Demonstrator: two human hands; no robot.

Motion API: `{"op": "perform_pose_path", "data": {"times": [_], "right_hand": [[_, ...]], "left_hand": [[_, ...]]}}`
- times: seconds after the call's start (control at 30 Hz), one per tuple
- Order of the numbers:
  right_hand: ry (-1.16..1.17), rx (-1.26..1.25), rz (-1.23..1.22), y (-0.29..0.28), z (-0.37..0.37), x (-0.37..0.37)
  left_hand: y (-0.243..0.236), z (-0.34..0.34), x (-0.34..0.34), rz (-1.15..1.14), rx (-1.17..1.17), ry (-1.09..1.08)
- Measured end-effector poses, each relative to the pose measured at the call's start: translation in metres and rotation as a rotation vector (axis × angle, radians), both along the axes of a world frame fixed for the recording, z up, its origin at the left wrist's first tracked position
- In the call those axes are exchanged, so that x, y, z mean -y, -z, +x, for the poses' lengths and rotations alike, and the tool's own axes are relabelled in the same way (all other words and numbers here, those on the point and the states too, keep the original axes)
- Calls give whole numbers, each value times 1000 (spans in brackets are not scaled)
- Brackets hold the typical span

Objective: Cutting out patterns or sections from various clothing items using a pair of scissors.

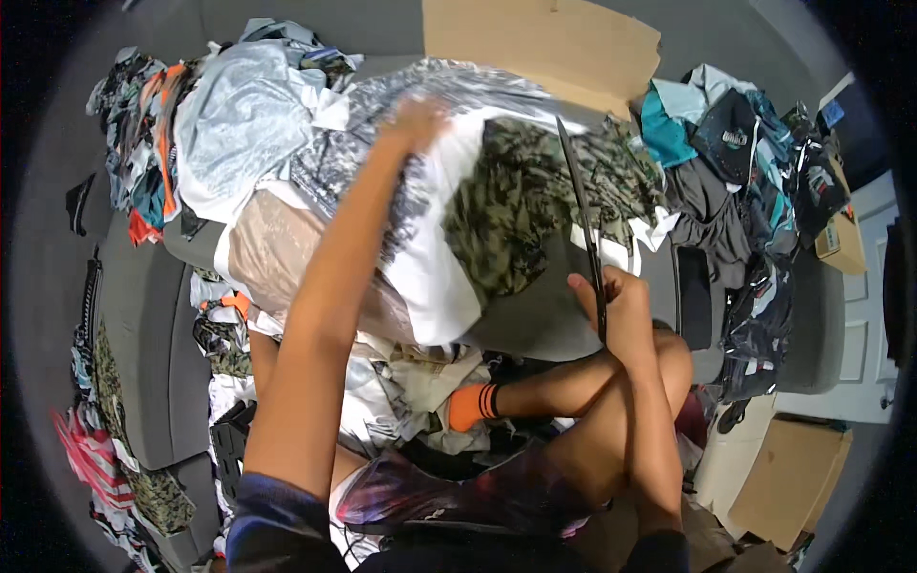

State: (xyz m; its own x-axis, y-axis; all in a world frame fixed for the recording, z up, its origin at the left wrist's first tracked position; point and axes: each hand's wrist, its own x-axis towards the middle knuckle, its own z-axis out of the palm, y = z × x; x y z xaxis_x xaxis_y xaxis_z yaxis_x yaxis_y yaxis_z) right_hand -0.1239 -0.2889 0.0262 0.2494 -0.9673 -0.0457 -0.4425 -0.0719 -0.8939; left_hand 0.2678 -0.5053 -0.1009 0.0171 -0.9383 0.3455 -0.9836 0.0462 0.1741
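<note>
My left hand (417, 124) reaches far forward over a grey-and-white patterned cloth (334, 167). It is smeared by motion, so its fingers cannot be made out. In my right hand (626, 301) is a long, thin, dark blade-like tool (581, 196), held upright with its pointed tip away from me. The blade stands in front of a green camouflage cloth (506, 205) with white parts, spread on the grey sofa seat. White fabric (435, 277) lies between the camouflage and the patterned cloth. Nearer to my left forearm is a pale pink cloth (272, 244) with white edging.
Piles of cloth (143, 134) rise at the far left, beside a pale blue cloth (244, 119). Cardboard (535, 48) leans at the back. On the right are a dark cap (726, 138), more clothes and a black phone-like slab (693, 296). Scraps (382, 392) lie around my legs.
</note>
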Motion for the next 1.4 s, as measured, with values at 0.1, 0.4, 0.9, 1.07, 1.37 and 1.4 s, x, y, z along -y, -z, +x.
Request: {"op": "perform_pose_path", "data": {"times": [0.1,0.4,0.9,1.07,1.37,1.4], "right_hand": [[42,10,0,13,-11,15],[164,184,148,-1,-9,28],[393,238,167,-27,-21,17],[231,289,250,-30,-30,5],[-14,575,287,-13,-36,-1],[-88,603,283,-8,-37,0]], "left_hand": [[1,107,40,233,188,47],[-17,156,1,553,412,-260],[-53,-186,10,374,4,231],[-68,-156,20,245,-276,412],[-72,-11,-217,-44,-392,62],[-66,6,-229,-43,-392,46]]}}
